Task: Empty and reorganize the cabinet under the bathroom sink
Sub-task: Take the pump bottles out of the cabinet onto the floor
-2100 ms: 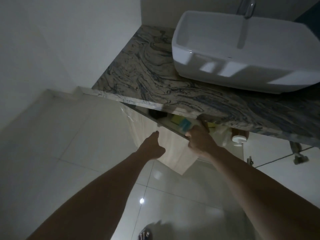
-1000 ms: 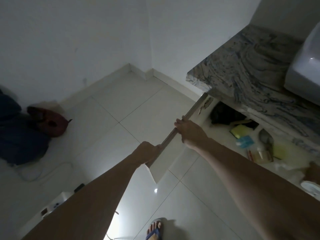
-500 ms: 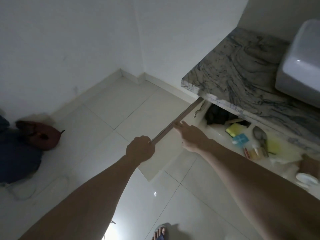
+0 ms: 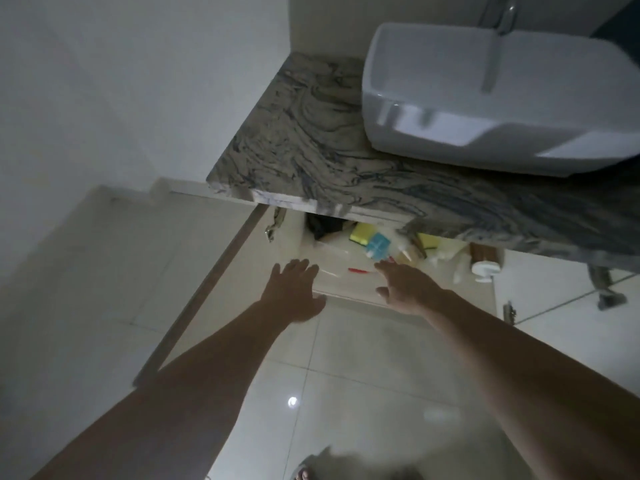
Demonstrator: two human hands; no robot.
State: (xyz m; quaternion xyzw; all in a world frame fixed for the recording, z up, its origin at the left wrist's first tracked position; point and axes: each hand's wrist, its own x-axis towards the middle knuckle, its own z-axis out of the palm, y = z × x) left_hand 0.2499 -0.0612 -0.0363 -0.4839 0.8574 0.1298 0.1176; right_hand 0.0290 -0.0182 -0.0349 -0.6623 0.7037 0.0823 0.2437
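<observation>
The head view looks down into a dim bathroom. The cabinet [image 4: 346, 271] sits at frame centre under the marble countertop [image 4: 311, 150], its door [image 4: 214, 282] swung out toward the left so only its thin edge and pale inner face show. On the cabinet's light floor lie a yellow sponge [image 4: 362, 233], just right of it a small blue container [image 4: 378, 244], a 2nd yellow sponge [image 4: 429, 241] farther right, a thin red item [image 4: 360, 270] near the front edge, and a dark bundle [image 4: 320, 225] at the back left. At the right end stands a brown bottle with a white cap [image 4: 485, 266], beside several pale bottles too blurred to identify. The countertop overhangs and hides the back of the cabinet.

The left hand [image 4: 298, 292] hovers at the cabinet's front edge, palm down, fingers straight and spread, gripping nothing. The right hand [image 4: 405, 289] reaches toward the blue container with fingers extended and loose, also empty; whether its fingertips touch anything cannot be told.

A white vessel sink [image 4: 485, 98] fills the upper right, its far right side cut off by the frame, with a chrome faucet [image 4: 502, 19] above it. Glossy floor tiles [image 4: 346, 393] fill the bottom, where toes in a sandal [image 4: 304, 474] are partly cropped.
</observation>
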